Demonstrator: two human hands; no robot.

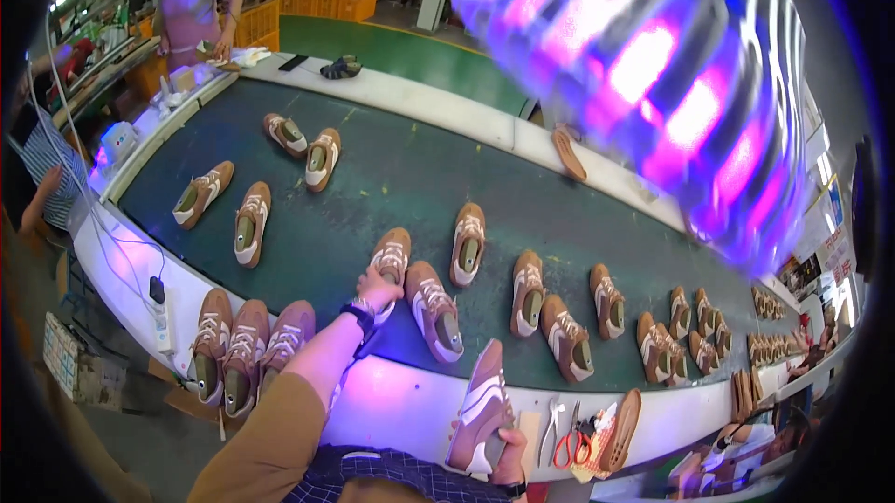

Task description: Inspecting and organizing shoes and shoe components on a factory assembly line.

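My left hand (378,292) reaches over the dark green conveyor belt (345,223) and grips a brown sneaker (392,248) with white laces by its near end. In my right hand (508,458), close to my body, is another brown sneaker (481,407), toe up, its white side stripes showing. Just right of the left hand's shoe, a brown sneaker (434,311) lies on the belt, and a further sneaker (468,244) is beyond it. Three sneakers (246,349) stand side by side on the white near ledge, left of my left forearm.
A lamp with glowing purple tubes (653,83) hangs at upper right. Pliers (551,428), red-handled scissors (572,447) and a brown sole (621,430) lie on the near ledge. A power strip (163,321) sits at left. Several more sneakers (568,337) line the belt. A person (191,9) stands at far left.
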